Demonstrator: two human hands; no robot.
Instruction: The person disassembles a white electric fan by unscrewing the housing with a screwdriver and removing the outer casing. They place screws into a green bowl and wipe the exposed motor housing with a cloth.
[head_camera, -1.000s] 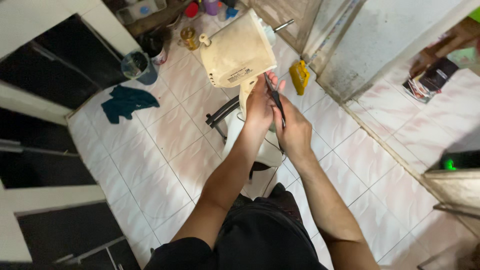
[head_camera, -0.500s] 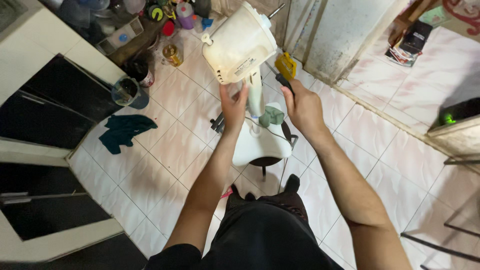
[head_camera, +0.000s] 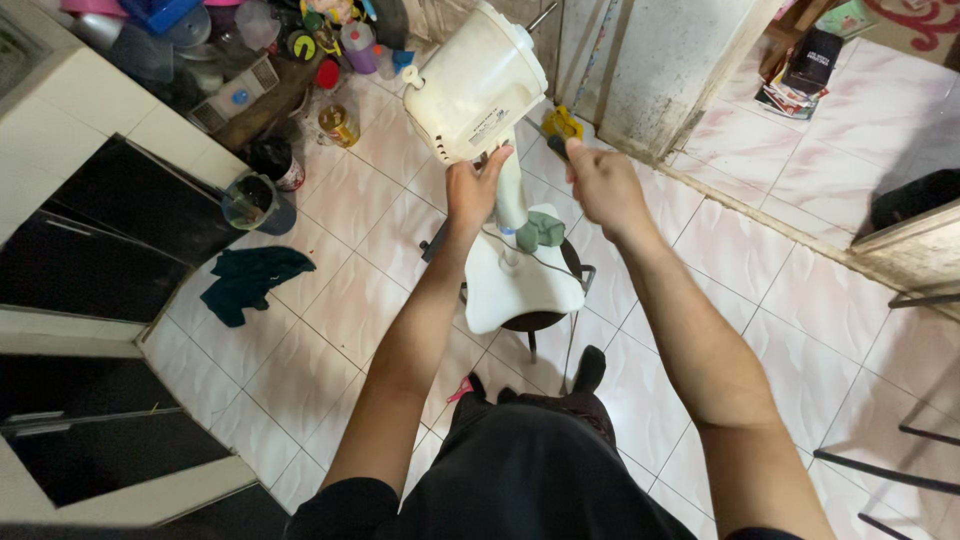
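Fan motor housing (head_camera: 478, 85) tilts on its stand (head_camera: 512, 195), base (head_camera: 520, 280) perched on a small stool (head_camera: 540, 322). Left hand (head_camera: 470, 190) grips the housing's underside; right hand (head_camera: 600, 185) is fisted on a dark screwdriver (head_camera: 556, 148), just beside. Risk: top-heavy fan tips off the stool; tool slips onto fingers.

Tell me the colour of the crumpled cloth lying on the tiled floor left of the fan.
Dark teal crumpled cloth, seen in the head view.

A home: tiled floor (head_camera: 330, 300) (cluttered bottles (head_camera: 340, 120)).
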